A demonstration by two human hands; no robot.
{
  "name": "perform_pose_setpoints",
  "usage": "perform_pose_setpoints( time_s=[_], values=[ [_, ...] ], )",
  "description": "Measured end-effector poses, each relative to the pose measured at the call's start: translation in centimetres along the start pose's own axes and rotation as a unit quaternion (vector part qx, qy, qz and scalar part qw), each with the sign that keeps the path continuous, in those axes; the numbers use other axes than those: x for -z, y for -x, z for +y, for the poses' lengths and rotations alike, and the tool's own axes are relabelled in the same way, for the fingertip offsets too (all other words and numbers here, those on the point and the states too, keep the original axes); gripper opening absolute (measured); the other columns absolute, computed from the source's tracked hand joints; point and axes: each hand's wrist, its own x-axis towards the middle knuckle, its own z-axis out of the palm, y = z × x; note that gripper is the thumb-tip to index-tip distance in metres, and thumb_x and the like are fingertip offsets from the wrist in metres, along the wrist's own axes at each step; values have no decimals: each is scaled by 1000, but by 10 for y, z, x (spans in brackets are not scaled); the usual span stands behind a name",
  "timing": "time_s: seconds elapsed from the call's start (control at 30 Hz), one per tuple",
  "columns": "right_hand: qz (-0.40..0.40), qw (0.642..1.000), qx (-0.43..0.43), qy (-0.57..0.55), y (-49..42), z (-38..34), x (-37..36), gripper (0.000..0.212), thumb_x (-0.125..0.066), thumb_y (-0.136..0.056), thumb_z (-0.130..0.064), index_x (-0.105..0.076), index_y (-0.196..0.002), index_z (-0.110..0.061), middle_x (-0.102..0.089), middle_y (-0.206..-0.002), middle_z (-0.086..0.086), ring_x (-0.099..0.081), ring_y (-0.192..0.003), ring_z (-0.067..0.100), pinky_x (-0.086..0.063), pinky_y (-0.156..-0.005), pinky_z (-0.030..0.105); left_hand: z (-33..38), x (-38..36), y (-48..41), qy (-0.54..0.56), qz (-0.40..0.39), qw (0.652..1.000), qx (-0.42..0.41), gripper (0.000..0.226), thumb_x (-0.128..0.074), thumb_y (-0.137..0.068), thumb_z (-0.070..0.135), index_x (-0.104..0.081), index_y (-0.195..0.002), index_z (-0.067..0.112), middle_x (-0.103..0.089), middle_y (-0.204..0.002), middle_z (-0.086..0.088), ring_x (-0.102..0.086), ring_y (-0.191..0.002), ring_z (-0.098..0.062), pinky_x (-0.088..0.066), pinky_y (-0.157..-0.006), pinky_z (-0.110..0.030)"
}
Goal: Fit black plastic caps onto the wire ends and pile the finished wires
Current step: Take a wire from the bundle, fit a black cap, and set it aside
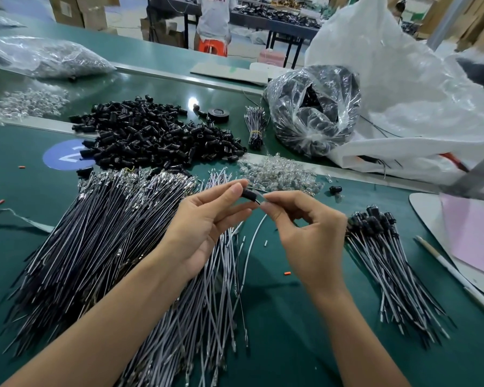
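At inspection your left hand [204, 227] pinched one small black cylindrical plastic cap [248, 194] between thumb and forefinger, raised above the green table mat [291, 317]. Your right hand [305, 238] pinched the end of a thin white insulated wire [252, 241] right at the cap's near end, its other fingers curled; the wire trailed down between both hands. The heap of loose black caps [157, 135] lay beyond your hands. The large fan of uncapped black and white wires [95, 241] lay under your left forearm. The pile of capped, finished wires [386, 252] lay on the mat right of your right hand.
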Motion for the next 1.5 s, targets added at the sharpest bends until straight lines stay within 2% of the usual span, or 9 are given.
perform_pose_setpoints(
  time_s=[0.13,0.23,0.37,0.63,0.73,0.87,1.17,1.33,1.5],
  values=[
    [16,999,-4,36,-4,2,8,12,-73,-84,-7,-77,-92,-16,-70,-81,-8,-63,-74,6,-47,-71,13,4,3,-1,-8,17,999,-40,16,-69,-69,11,-80,-81,11,-76,-86,-9,-74,-75,-17,-57,-64,-19],
    [-2,995,19,101,-7,5,13,11,-70,-87,-4,-76,-92,-12,-65,-79,-1,-54,-67,9,-44,-66,15,5,4,-1,-16,27,997,-65,16,-70,-67,8,-79,-80,10,-76,-85,-9,-73,-75,-16,-57,-66,-20],
    [-15,988,41,148,-7,4,13,7,-71,-87,-6,-76,-91,-10,-57,-75,-3,-43,-66,-2,-34,-66,8,5,6,-2,-15,37,997,-67,18,-70,-66,7,-79,-81,9,-75,-86,-11,-73,-76,-17,-57,-67,-20],
    [-8,995,42,85,-6,-2,13,7,-73,-85,-7,-76,-89,-12,-63,-77,-2,-52,-69,9,-37,-66,11,4,5,-1,24,33,999,-22,14,-69,-66,6,-79,-75,9,-76,-84,-10,-74,-72,-16,-57,-61,-18],
    [-12,996,45,76,-6,-3,13,8,-73,-85,-7,-76,-90,-13,-63,-78,-3,-51,-71,8,-38,-67,13,4,7,-1,35,31,999,-13,13,-70,-67,6,-79,-76,9,-76,-84,-10,-73,-71,-15,-57,-61,-19],
    [-6,998,49,39,-6,-4,15,10,-72,-85,-10,-75,-90,-18,-62,-78,-6,-51,-71,11,-41,-61,23,5,10,-2,60,27,998,4,12,-71,-68,5,-79,-75,9,-76,-83,-10,-73,-70,-14,-57,-60,-19],
    [-17,994,76,72,-7,-1,13,11,-77,-81,-5,-77,-89,-14,-60,-77,-10,-46,-73,-2,-34,-72,12,6,7,-2,18,3,1000,1,14,-71,-65,6,-79,-74,11,-76,-83,-10,-74,-72,-15,-57,-62,-19],
    [-5,991,88,101,-5,1,10,10,-78,-81,-6,-77,-89,-12,-63,-78,-6,-49,-74,7,-34,-73,11,4,5,-2,-10,-15,1000,-14,14,-71,-64,5,-79,-75,10,-76,-82,-11,-74,-72,-16,-57,-63,-20],
    [30,986,105,126,-1,0,3,4,-78,-79,-7,-75,-79,-9,-62,-71,-4,-50,-67,10,-34,-68,7,0,5,-2,-12,-13,999,-41,15,-72,-64,5,-78,-77,10,-75,-84,-11,-73,-75,-17,-58,-66,-21]
  ],
)
